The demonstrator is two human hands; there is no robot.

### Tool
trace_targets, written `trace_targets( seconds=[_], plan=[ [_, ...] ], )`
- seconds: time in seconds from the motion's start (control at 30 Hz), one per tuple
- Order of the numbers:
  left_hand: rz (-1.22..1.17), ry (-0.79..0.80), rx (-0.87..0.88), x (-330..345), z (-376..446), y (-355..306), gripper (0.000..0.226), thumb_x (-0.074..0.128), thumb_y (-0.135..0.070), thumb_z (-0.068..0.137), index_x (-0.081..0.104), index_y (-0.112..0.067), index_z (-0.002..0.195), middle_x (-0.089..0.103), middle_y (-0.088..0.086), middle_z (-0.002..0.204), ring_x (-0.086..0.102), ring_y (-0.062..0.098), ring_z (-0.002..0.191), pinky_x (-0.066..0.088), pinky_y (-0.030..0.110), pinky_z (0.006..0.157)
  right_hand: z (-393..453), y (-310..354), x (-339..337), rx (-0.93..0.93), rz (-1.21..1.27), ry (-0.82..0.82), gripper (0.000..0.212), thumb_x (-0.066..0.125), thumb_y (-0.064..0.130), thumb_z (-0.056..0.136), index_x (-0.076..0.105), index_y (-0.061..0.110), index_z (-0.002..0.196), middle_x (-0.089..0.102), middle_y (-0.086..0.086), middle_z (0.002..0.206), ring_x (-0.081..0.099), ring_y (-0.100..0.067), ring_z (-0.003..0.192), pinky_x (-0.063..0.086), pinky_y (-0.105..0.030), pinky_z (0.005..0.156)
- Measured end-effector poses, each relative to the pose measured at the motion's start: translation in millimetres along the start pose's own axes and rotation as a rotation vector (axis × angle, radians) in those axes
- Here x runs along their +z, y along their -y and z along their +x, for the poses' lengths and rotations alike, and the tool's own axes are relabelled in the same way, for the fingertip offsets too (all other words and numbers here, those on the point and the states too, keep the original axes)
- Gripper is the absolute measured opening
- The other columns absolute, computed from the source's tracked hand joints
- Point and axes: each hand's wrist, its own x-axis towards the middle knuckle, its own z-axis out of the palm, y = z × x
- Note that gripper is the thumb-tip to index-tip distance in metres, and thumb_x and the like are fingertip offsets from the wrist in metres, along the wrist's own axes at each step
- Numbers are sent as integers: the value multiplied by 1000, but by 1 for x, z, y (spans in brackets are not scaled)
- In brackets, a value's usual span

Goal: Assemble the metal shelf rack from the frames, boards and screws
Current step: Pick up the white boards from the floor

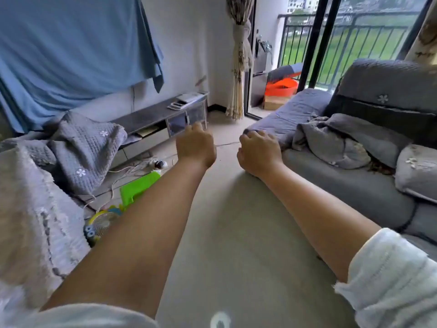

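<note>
Both my arms stretch forward over the pale floor (236, 233), seen from behind the hands. My left hand (196, 145) hovers in the air with its fingers loosely curled downward and holds nothing. My right hand (259, 151) is level with it, a hand's width to the right. It is near the front corner of the grey sofa (354, 185), its fingers also loosely curled and holding nothing. No metal frame, board or screw shows in this view.
The grey sofa with a crumpled blanket runs along the right. A quilted grey cover (87, 147) drapes furniture on the left. A low TV cabinet (160, 119) stands at the far wall. Cables (132, 169), a green plastic piece (139, 185) and a small fan (104, 221) lie on the floor at left.
</note>
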Motion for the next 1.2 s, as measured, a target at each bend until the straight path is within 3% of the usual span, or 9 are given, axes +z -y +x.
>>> trace_targets(
  seconds=[0.17, 0.57, 0.9, 1.2],
  plan=[
    [70, 233, -50, 74, 50, 7, 37, 40, -24, 94, 49, -7, 125, 41, 14, 131, 41, 31, 121, 40, 38, 91, 40, -18, 78, -16, -11, 155, 27, 42, 21, 91, 54, 8, 113, 56, -10, 116, 50, -28, 109, 35, -34, 90],
    [105, 393, -87, 185, 281, 59, 35, 41, -23, 94, 48, -7, 124, 42, 14, 130, 40, 29, 123, 39, 37, 93, 282, -41, 208, -32, 91, 283, 24, 39, 18, 92, 54, 10, 109, 58, -8, 110, 51, -29, 103, 37, -34, 85],
    [102, 402, -146, 276, 517, 88, 36, 39, -22, 94, 49, -8, 125, 44, 14, 131, 42, 30, 120, 39, 37, 93, 536, -92, 309, -172, 153, 190, 31, 40, 22, 94, 57, 10, 117, 60, -7, 117, 53, -27, 109, 38, -33, 93],
    [109, 375, -305, 335, 733, 153, 32, 40, -15, 93, 50, -7, 123, 45, 11, 129, 43, 28, 120, 38, 37, 92, 774, -102, 392, -220, 172, 208, 28, 43, 15, 89, 61, 8, 109, 61, -9, 108, 53, -30, 103, 38, -30, 84]
  ],
)
